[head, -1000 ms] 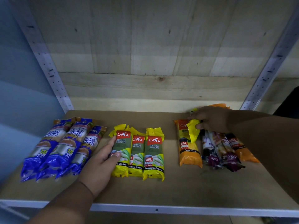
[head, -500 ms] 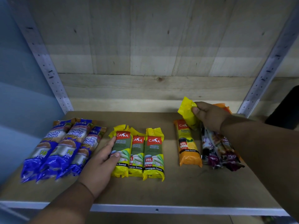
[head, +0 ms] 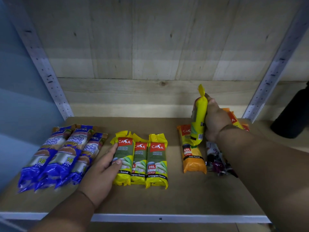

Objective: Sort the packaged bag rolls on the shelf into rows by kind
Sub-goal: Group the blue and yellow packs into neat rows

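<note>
From the head camera we count three blue rolls (head: 55, 156), three yellow rolls (head: 142, 160) in rows on the shelf (head: 184, 198), and one orange roll (head: 192, 158) flat. Our right hand (head: 215, 119) grips a fourth yellow roll (head: 199, 121) upright in the air; our left hand (head: 102, 171) rests flat against the leftmost yellow one. The purple packs (head: 215, 159), perhaps two, lie half hidden.

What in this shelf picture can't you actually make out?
All in the head view:
- Purple packs: mostly hidden under the right forearm; their number and labels cannot be read.
- Orange packs behind the right hand: only corners show.
- Lifted yellow pack: shows its side and barcode, front label unseen.
- Leftmost yellow pack: the left hand covers its size figure.
- Dark object at right: too dark and cut off by the edge.
</note>
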